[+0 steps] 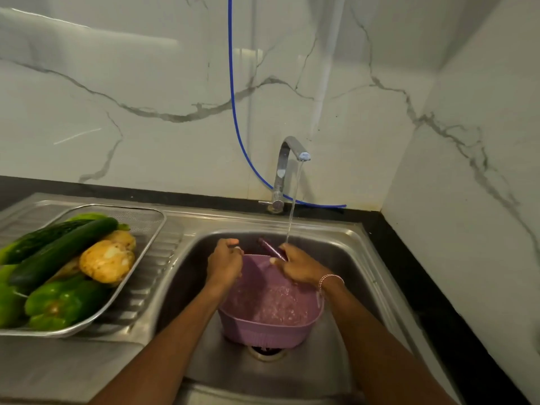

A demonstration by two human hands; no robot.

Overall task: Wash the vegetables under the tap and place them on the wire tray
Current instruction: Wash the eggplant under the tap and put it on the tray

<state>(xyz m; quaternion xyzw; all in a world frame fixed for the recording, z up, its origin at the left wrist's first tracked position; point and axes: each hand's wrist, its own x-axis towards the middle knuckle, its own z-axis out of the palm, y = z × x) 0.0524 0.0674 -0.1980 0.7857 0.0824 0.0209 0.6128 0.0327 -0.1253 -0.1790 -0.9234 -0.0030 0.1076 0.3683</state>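
A: Why hold the aubergine [269, 248] mid-frame, over the purple colander [263, 328]?
B: The tap [287, 147] stream falls there. Fingers of the right hand [301, 266] grip it; the left hand [225, 261] is curled, contents unclear. The wire tray [146, 229], lower left, carries cucumbers [62, 248] and peppers [62, 305].

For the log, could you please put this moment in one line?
right hand grips purple vegetable under tap | left hand curled, contents unclear

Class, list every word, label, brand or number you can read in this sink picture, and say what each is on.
None: no readable words, numbers or brands appear. The tap, purple basket, wire tray, aubergine in the right hand and marble wall show no lettering.
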